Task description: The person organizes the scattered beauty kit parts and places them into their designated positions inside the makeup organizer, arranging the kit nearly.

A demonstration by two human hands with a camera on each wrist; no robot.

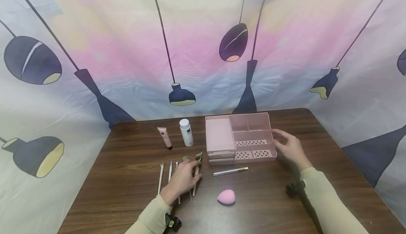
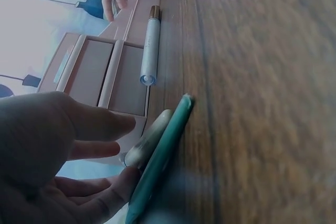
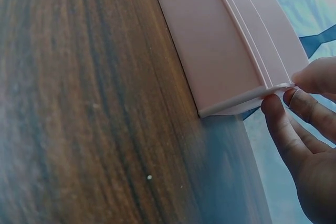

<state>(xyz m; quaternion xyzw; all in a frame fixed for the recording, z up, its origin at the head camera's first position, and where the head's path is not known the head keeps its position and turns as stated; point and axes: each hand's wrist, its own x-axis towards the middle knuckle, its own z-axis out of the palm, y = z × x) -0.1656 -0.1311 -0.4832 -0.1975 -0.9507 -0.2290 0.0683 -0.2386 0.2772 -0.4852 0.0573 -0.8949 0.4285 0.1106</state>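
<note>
A pink makeup organizer (image 1: 220,131) with compartments and two small drawers stands at the back of the table. My right hand (image 1: 290,148) pinches its right side edge between thumb and fingers (image 3: 278,111). My left hand (image 1: 182,177) is over a row of makeup brushes, its thumb and fingers apart around the rightmost brush (image 1: 196,172). In the left wrist view, a pale handle (image 2: 152,139) and a teal handle (image 2: 161,153) lie by the fingertips; whether they touch is hard to tell. A thin brush (image 1: 160,177) lies at the row's left end.
A silver capped pen-like tube (image 1: 229,171) lies before the organizer, with a pink makeup sponge (image 1: 226,197) nearer the front. A pink squeeze tube (image 1: 165,137) and a white bottle (image 1: 186,133) stand at back left. Printed cloth (image 1: 203,50) hangs behind the table.
</note>
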